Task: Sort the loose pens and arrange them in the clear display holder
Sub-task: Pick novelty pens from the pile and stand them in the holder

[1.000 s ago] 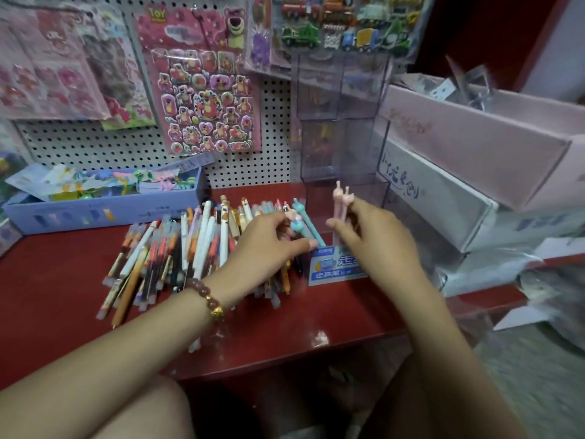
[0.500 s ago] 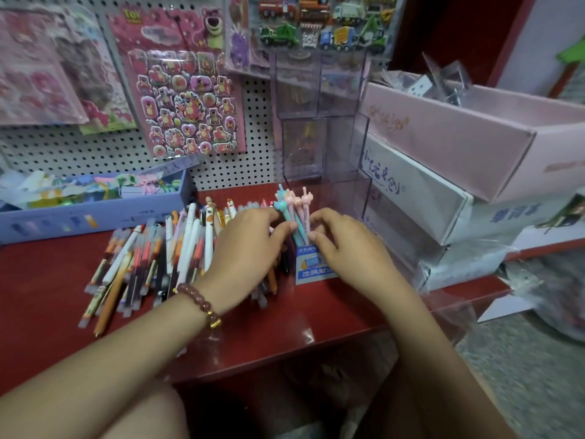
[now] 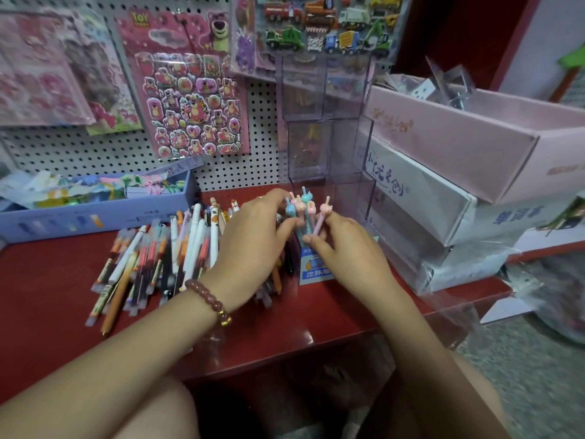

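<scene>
So the big red shelf (image 3: 47,280) runs under everything, with a white pegboard (image 3: 262,122) behind it covered in sticker sheets (image 3: 193,99). Off to the right a pink box (image 3: 459,137) sits stacked on a white box (image 3: 421,201). The clear display holder (image 3: 329,147) stands just beside those boxes against the pegboard, stepped in tiers, and its upper compartments look see-through. On the left there's a blue tray (image 3: 95,213) full of colourful bits. In front of it the loose pens (image 3: 158,258) lie in a messy heap on the shelf, mostly pointing toward the wall. The left hand (image 3: 253,236) reaches over the right end of that heap, fingers and thumb curled round a cluster of bunny-topped pens (image 3: 299,205) standing upright at the holder's lowest front compartment. The right hand (image 3: 348,248) is just beside it, pinching a pink bunny pen (image 3: 321,217) between thumb and fingertip, tilted a bit. A blue label (image 3: 313,267) sits on the front right below the pens, and there's a beaded bracelet (image 3: 209,296) on the left wrist.
</scene>
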The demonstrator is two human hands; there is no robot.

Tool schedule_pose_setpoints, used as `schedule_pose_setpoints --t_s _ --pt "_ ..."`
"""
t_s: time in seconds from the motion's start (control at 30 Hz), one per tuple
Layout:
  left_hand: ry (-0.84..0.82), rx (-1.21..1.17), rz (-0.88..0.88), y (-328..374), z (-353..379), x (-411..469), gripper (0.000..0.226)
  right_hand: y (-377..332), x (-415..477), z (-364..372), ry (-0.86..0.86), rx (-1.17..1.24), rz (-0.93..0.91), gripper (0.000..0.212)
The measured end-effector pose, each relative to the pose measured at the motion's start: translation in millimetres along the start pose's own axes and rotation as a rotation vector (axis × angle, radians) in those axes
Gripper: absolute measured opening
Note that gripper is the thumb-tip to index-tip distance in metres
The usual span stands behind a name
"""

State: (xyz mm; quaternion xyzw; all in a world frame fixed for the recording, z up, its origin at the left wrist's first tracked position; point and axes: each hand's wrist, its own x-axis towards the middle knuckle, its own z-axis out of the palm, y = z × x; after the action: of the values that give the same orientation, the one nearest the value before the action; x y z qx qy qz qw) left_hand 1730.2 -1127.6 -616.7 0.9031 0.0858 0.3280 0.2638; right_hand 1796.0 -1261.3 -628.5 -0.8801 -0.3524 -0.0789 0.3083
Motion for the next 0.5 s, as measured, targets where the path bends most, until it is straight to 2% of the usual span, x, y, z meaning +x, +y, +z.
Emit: schedule_pose_setpoints --t_s 0.07,0.13,0.23,0.4,0.5 --pt "-0.004 -0.096 -0.027 0.8 0.6 -0.4 0.020 0.4 -0.1 0.4 -0.014 0.038 0.015 0.028" --pt "-0.005 -0.133 -0.035 2.4 1.6 -1.3 0.022 1.7 1.0 0.6 -0.028 0.065 0.031 0.018" --pt "-0.013 -0.128 -0.035 3.5 3.3 -2.1 0.028 3.3 3.0 -0.5 -0.055 0.046 0.065 0.016" --pt "-0.047 -0.243 -0.104 1.3 4.8 -0.2 0.039 5.1 4.6 -0.5 -0.004 0.075 0.134 0.016" --pt "-0.039 -0.285 -0.142 -0.8 6.6 0.2 0.045 2.7 3.5 -0.3 -0.044 0.120 0.080 0.015"
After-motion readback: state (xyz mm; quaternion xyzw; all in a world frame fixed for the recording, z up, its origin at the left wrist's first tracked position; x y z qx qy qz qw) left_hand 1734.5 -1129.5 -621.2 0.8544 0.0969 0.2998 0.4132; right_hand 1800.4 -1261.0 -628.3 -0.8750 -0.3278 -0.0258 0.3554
